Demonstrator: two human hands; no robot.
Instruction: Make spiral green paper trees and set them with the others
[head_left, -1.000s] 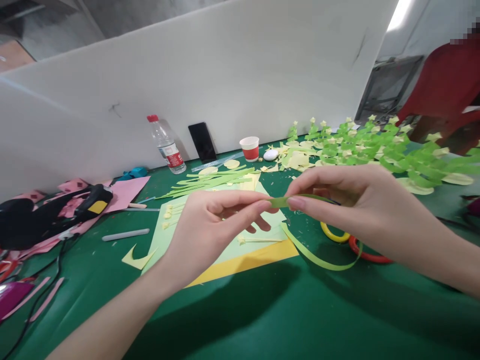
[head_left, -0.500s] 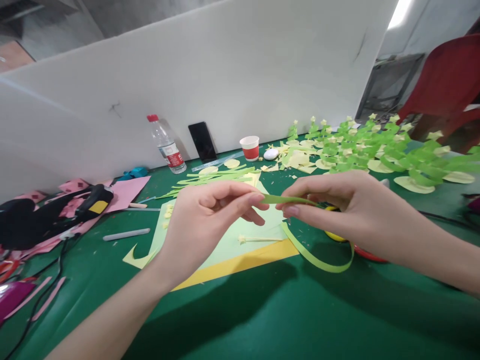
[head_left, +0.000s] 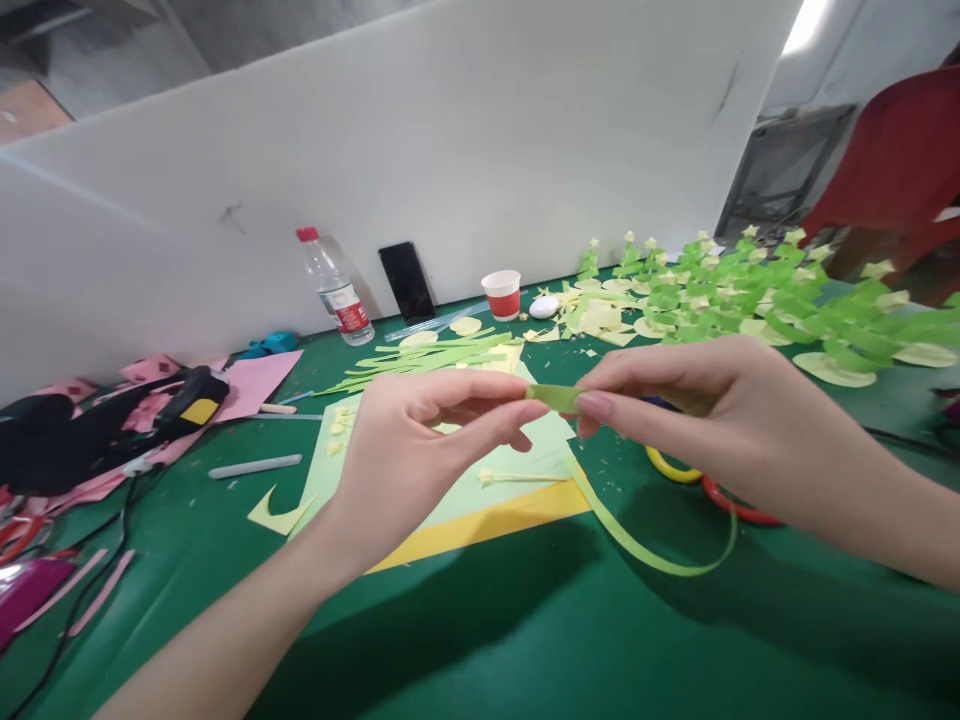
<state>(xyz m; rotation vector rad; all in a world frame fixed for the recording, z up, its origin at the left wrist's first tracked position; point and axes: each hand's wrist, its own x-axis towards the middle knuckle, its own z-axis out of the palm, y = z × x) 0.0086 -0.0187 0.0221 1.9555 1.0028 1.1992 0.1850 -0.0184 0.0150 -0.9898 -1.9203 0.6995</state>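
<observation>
A green paper strip (head_left: 553, 398) is stretched between my two hands at the middle of the view. My left hand (head_left: 442, 435) pinches one end between thumb and index finger. Close beside it, my right hand (head_left: 667, 400) pinches the strip in the same way. The strip's long tail loops down below the right hand toward the table. Beneath the hands lie a pale green sheet (head_left: 450, 500) and a yellow sheet (head_left: 487, 530). On the pale sheet rests a thin stick with a small star-like tip (head_left: 525, 478).
Green strips (head_left: 427, 360) lie behind my hands. Along the white panel stand a bottle (head_left: 341, 295), a phone (head_left: 407, 283) and a paper cup (head_left: 502, 295). Several paper plants (head_left: 697, 290) fill the back right. Scissors with red and yellow handles (head_left: 739, 508) lie under my right hand. Pink paper (head_left: 259, 383) is left.
My right hand has shifted slightly right and turned the strip, so its flat side shows more between the fingers. The hanging loop has swung wider to the right.
</observation>
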